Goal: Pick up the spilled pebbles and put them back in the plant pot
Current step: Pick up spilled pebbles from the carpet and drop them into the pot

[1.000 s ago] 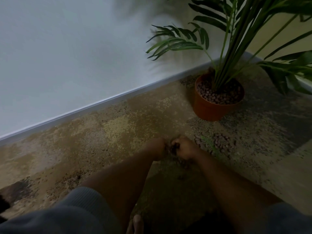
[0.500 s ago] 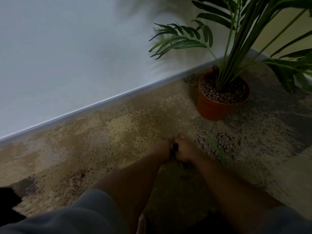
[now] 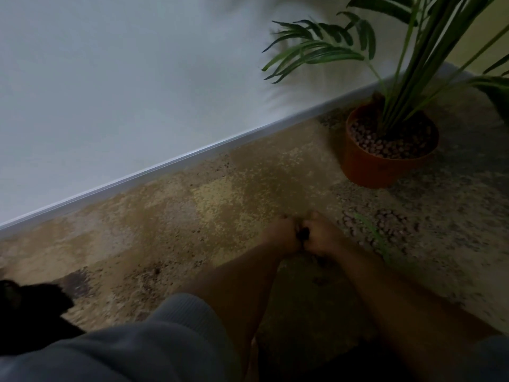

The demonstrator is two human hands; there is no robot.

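An orange plant pot (image 3: 369,169) stands on the carpet at the right, holding a green palm and a layer of brown pebbles (image 3: 385,147). Spilled pebbles (image 3: 385,224) lie scattered on the carpet in front of the pot. My left hand (image 3: 283,234) and my right hand (image 3: 323,237) are pressed together low over the carpet, just left of the spill. Their fingers curl round a dark clump of gathered pebbles (image 3: 303,232) that shows in the gap between them. What else lies inside the hands is hidden.
A white wall with a skirting board (image 3: 165,164) runs diagonally behind the patterned carpet (image 3: 220,199). Palm fronds (image 3: 316,51) hang over the floor left of the pot. A dark object (image 3: 30,312) sits at the lower left. My grey sleeves fill the bottom edge.
My two hands have drawn closer together around the pebbles. The view has swung slightly left, so the pot and hands sit further right in the frame.
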